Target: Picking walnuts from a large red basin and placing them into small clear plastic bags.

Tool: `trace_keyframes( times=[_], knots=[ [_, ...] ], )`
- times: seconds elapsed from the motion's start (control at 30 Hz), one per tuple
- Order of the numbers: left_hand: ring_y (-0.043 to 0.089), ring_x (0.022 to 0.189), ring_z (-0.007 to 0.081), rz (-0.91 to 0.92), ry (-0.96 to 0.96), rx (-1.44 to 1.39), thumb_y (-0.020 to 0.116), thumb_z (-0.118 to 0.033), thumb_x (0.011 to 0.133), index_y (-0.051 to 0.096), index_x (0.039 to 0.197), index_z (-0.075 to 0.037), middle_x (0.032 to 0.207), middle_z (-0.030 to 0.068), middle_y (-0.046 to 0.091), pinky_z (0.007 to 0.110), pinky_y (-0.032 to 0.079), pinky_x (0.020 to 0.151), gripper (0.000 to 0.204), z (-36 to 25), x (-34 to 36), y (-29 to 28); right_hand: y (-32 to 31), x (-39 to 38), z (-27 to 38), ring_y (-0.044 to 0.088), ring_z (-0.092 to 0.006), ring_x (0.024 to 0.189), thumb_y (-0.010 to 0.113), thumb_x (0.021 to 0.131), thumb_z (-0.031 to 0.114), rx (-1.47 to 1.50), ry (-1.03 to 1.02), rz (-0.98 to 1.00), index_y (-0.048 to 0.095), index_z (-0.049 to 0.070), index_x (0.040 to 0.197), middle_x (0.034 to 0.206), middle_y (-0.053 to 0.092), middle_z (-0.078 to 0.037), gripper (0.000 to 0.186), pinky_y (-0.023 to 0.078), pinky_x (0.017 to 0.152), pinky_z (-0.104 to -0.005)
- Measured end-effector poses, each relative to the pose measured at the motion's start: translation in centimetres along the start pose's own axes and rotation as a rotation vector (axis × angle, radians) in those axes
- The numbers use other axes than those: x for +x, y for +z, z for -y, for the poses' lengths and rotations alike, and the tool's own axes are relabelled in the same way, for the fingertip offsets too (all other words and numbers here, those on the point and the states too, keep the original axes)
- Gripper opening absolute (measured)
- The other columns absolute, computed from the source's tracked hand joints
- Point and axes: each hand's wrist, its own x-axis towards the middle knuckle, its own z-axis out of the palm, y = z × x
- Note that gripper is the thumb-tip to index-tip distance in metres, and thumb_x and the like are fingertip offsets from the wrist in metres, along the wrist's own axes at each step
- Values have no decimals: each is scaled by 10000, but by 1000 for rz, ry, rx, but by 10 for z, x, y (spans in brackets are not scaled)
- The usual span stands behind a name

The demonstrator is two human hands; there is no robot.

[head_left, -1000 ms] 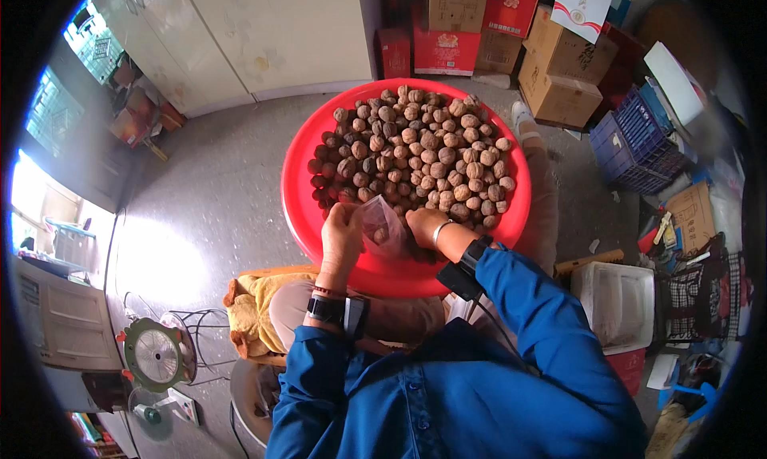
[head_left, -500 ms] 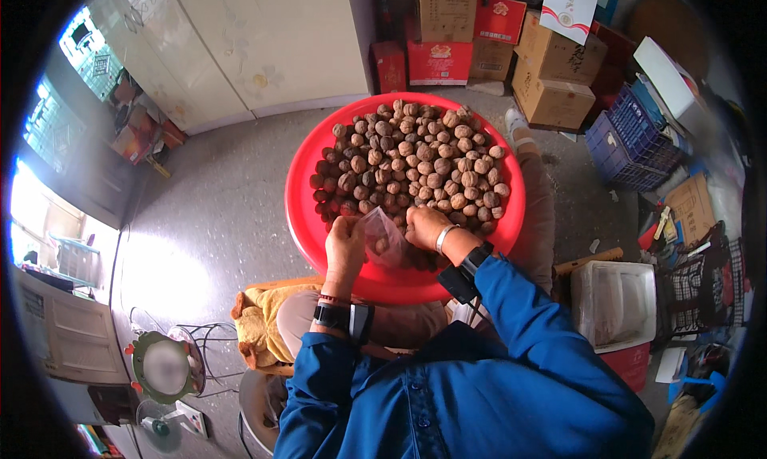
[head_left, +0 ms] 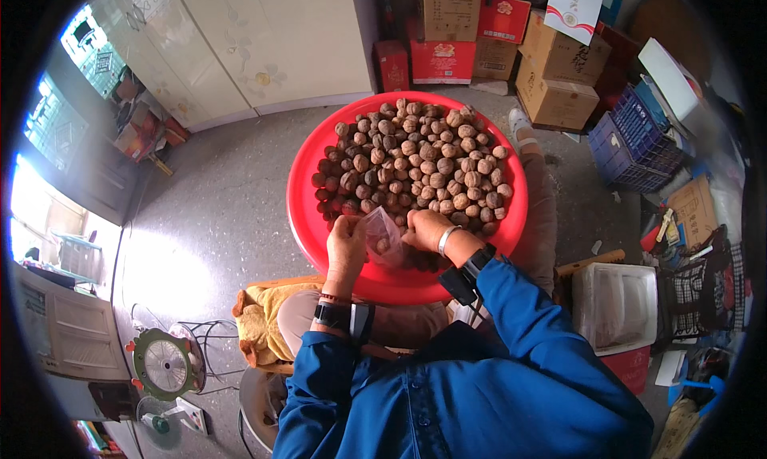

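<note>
My left hand [head_left: 346, 239] is closed on the edge of a clear plastic bag [head_left: 386, 247], which hangs over the near side of a big red basin [head_left: 307, 239]. A walnut or so shows through the bag's thin film. At the bag's right side is my right hand [head_left: 425, 231], its fingers curled in; whether they grip the bag's rim or a walnut is hidden. Many brown walnuts [head_left: 415, 155] fill the basin beyond both hands, some darker than others.
Cardboard boxes [head_left: 555, 95] are stacked at the far right, beside blue plastic crates [head_left: 631, 147]. A white tub [head_left: 615, 307] stands to my right. On the left are a yellow plush cushion [head_left: 276, 323], a round fan-like object [head_left: 164, 365] and cables. A pale cabinet [head_left: 272, 43] stands behind.
My right hand has shifted slightly toward the bag, its fingers now closer to the bag's edge. The left hand keeps its hold, and the whole view has moved slightly.
</note>
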Motion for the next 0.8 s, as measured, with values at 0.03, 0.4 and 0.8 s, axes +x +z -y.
trace_keyframes(
  times=[0.03, 0.4, 0.8],
  knots=[
    [586, 487, 151, 4, -13, -13, 645, -198, 990, 642, 1011, -11, 750, 77, 664, 307, 484, 438, 189, 0, 0, 0, 0, 0, -1, 705, -393, 934, 713, 806, 308, 24, -10, -16, 695, 58, 922, 935, 734, -208, 275, 563, 826, -459],
    [584, 503, 138, -2, -18, -13, 648, -194, 990, 640, 1014, -9, 755, 76, 664, 299, 476, 441, 187, 2, 1, -2, -2, -2, 5, 683, -407, 914, 687, 850, 252, 146, -157, -169, 623, 74, 990, 912, 703, -193, 235, 553, 807, -470],
    [575, 498, 135, -8, -26, 21, 628, -181, 1001, 642, 1026, -13, 745, 74, 665, 300, 473, 437, 170, -4, -1, -1, -11, -8, 20, 678, -435, 939, 695, 894, 286, 271, -262, -212, 605, 79, 1074, 970, 701, -216, 289, 549, 810, -496]
  ],
)
